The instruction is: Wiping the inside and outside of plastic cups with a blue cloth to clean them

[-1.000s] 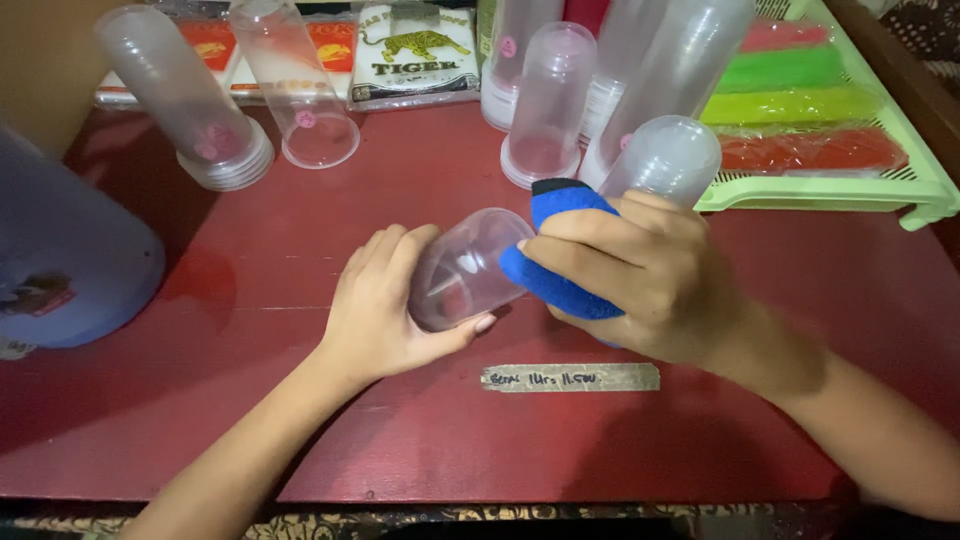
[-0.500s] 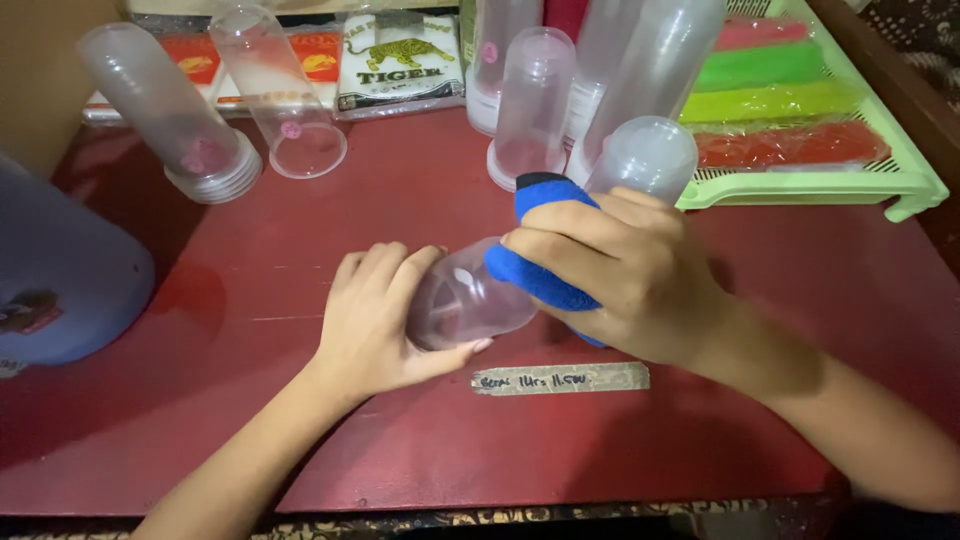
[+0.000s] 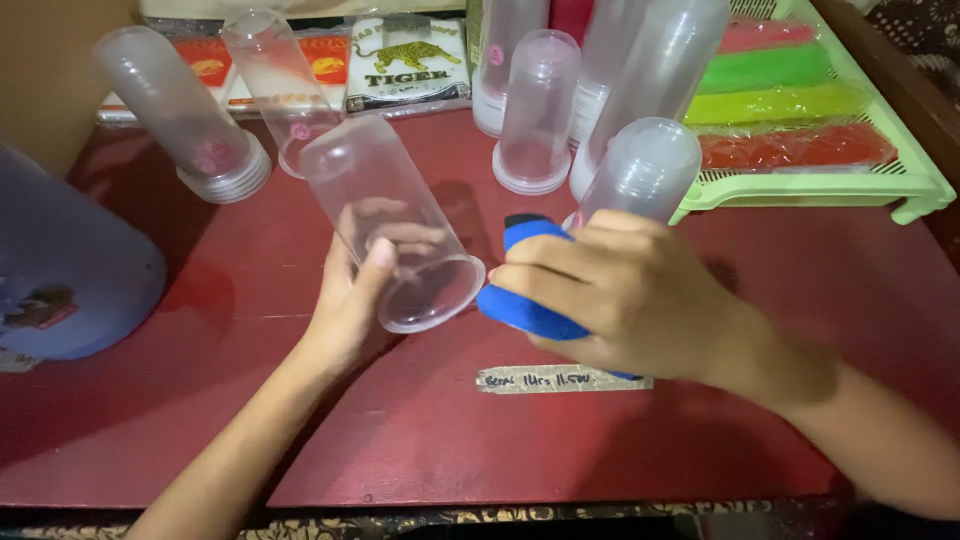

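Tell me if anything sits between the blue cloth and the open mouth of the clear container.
Nothing visible does. The right hand holds the blue cloth just right of the clear plastic container's open mouth, which the left hand tilts toward it; only a bare gap separates them.

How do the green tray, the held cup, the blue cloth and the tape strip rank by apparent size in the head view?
1. Green tray
2. Held cup, though nearness may enlarge it
3. Blue cloth, partly hidden
4. Tape strip
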